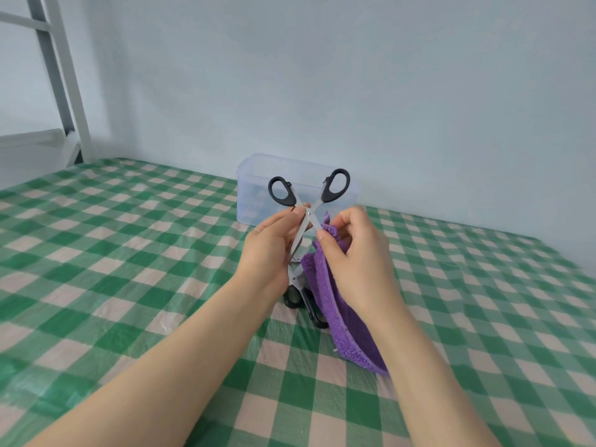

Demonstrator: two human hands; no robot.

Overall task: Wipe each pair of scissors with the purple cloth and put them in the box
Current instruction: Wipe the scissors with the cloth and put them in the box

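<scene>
Head view: left hand (271,250) grips scissors (309,214), right hand (358,253) pinches purple cloth (342,317).

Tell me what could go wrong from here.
The scissors are open, blades down, and the left hand grips a bare blade: a slip could cut. The right hand pinches the cloth on the other blade; the edge may snag it. A second pair lies just below, easy to knock.
</scene>
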